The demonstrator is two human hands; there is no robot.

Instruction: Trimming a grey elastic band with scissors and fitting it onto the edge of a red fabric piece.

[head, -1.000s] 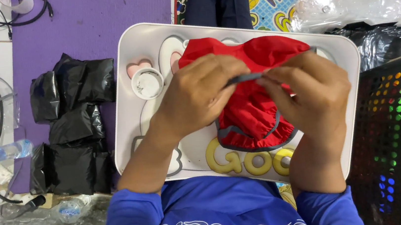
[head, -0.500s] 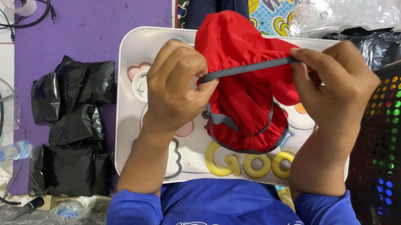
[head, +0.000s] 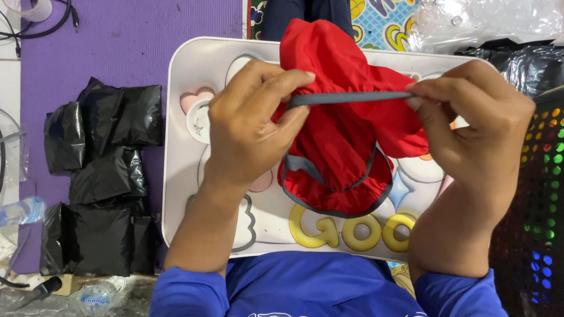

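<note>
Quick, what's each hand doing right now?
Left hand: closed, pinching one end of the grey strap of the red cloth.
Right hand: closed, pinching the strap's other end, pulled straight between both hands.

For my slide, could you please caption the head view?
Left hand and right hand stretch a red garment's grey strap above a white tray.

Bright, even indoor light, soft faint shadows; glare on clear plastic wrap (head: 489, 0), sharp focus, slight edge distortion
</note>
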